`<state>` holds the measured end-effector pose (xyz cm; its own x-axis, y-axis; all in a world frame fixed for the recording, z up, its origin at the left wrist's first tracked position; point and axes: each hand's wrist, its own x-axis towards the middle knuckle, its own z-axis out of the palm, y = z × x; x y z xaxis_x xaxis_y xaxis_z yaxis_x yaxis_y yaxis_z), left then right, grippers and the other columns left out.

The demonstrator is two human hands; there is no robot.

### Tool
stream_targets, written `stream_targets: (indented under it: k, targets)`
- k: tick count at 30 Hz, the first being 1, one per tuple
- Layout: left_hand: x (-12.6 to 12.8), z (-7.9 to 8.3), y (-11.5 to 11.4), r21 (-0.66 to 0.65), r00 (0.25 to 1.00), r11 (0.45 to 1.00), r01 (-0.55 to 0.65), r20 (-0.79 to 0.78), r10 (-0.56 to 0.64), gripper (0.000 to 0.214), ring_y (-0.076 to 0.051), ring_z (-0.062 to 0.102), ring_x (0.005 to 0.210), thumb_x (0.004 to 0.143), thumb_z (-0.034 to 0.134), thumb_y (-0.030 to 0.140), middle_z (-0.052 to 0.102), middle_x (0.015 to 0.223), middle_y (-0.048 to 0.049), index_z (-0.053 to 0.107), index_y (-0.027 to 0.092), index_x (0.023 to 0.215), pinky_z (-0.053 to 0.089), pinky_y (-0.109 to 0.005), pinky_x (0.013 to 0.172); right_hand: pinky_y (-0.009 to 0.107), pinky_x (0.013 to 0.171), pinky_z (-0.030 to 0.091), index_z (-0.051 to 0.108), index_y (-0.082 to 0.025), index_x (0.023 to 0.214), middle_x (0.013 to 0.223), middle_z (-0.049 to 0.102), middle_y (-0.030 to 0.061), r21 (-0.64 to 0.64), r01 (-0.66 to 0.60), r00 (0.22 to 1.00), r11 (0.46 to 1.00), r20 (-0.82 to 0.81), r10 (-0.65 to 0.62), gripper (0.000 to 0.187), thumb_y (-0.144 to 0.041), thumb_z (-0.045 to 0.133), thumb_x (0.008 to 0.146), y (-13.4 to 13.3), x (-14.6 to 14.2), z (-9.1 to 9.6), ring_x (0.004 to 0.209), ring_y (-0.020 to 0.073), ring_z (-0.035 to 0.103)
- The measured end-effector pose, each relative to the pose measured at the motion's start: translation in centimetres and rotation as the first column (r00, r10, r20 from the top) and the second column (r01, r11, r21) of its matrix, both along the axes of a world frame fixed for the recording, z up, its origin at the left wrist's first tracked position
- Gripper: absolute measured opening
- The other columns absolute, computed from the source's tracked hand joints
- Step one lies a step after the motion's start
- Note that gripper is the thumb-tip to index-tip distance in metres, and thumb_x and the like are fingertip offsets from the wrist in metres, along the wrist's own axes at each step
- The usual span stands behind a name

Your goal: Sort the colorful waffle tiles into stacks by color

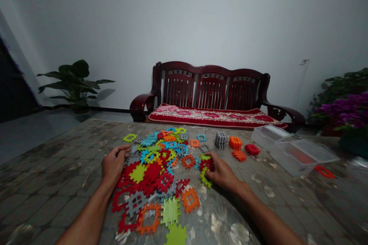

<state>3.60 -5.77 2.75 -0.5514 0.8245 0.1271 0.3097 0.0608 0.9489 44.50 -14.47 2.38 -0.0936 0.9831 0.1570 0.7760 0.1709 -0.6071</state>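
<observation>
Interlocking plastic tiles [146,172] in a loose heap on the mottled tabletop [57,176], between my hands. My right hand [222,172] grips a red tile [207,164] at the heap's right side, fingers closed over it, a lime tile [206,178] just beneath. My left hand [113,162] rests against the heap's left edge, fingers lightly curled, holding nothing. Farther off: a grey tile stack [221,140], an orange tile stack [235,142], a clear plastic box [300,157], and a dark wooden bench [211,88] against the wall.
</observation>
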Motion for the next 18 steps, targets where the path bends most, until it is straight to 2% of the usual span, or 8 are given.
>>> stream_targets:
  k: [2,5,8,11,13,15,18]
  targets:
    - [-0.1,-0.1,0.1,-0.004,1.0,1.0,0.003,0.002,-0.003,0.031,-0.025,0.077,0.087,0.076,0.052,0.035,0.082,0.09,-0.0059,0.075,0.023,0.092,0.059,-0.036,0.086,0.031,0.078,0.05,0.065,-0.023,0.128,0.1,0.072,0.0018,0.078,0.023,0.998,0.997,-0.065,-0.018,0.056,-0.018,0.061,0.073,0.6,0.5,-0.4,0.086,0.0217,0.067]
    - [-0.2,-0.3,0.2,-0.006,1.0,1.0,0.004,0.003,-0.004,0.032,-0.025,0.077,0.087,0.076,0.052,0.036,0.081,0.09,-0.0057,0.075,0.023,0.093,0.059,-0.037,0.086,0.035,0.089,0.054,0.073,-0.022,0.11,0.103,0.072,0.0066,0.237,0.064,0.996,0.969,-0.074,-0.048,0.036,-0.015,0.054,0.081,1.1,1.0,-0.5,0.098,0.0246,0.068]
    - [-0.2,-0.3,0.2,-0.01,1.0,1.0,0.003,0.006,-0.003,0.031,-0.026,0.077,0.088,0.076,0.052,0.036,0.081,0.09,-0.0053,0.075,0.023,0.092,0.059,-0.037,0.087,0.036,0.097,0.054,0.073,-0.022,0.114,0.112,0.071,0.0098,0.321,0.05,0.999,0.946,-0.017,-0.047,0.04,-0.01,0.049,0.084,1.0,1.2,-0.7,0.107,0.0243,0.068]
    - [-0.2,-0.2,0.2,-0.016,1.0,1.0,0.008,0.017,-0.008,0.031,-0.027,0.077,0.09,0.075,0.052,0.036,0.081,0.09,-0.0061,0.074,0.023,0.092,0.058,-0.038,0.087,0.037,0.105,0.053,0.071,-0.023,0.121,0.126,0.071,0.0091,0.293,0.025,0.999,0.956,0.035,-0.036,0.058,-0.001,0.049,0.073,0.7,1.7,-1.0,0.119,0.0239,0.066]
    - [-0.2,-0.2,0.1,-0.018,1.0,1.0,0.011,0.018,-0.01,0.03,-0.027,0.076,0.09,0.076,0.052,0.036,0.081,0.092,-0.0065,0.074,0.023,0.093,0.058,-0.038,0.087,0.039,0.107,0.052,0.071,-0.024,0.123,0.131,0.071,0.0086,0.262,0.066,0.996,0.963,0.035,-0.078,0.066,0.0,0.049,0.066,0.7,2.3,-1.2,0.123,0.0247,0.066]
    - [-0.2,-0.1,0.1,-0.017,1.0,1.0,0.01,0.021,-0.01,0.029,-0.027,0.076,0.089,0.076,0.053,0.035,0.081,0.093,-0.006,0.074,0.024,0.092,0.059,-0.038,0.087,0.041,0.106,0.053,0.071,-0.022,0.124,0.131,0.072,0.0095,0.237,0.13,0.99,0.963,0.021,-0.139,0.063,-0.003,0.051,0.068,0.9,2.6,-1.3,0.12,0.0262,0.067]
    - [-0.1,0.0,0.1,-0.012,0.999,1.0,0.007,0.033,-0.007,0.027,-0.026,0.076,0.087,0.076,0.052,0.035,0.081,0.091,-0.0048,0.074,0.025,0.089,0.059,-0.038,0.087,0.044,0.104,0.054,0.073,-0.021,0.123,0.127,0.075,0.0107,0.219,0.191,0.979,0.957,0.027,-0.201,0.044,-0.017,0.059,0.082,1.3,2.3,-1.3,0.118,0.0294,0.069]
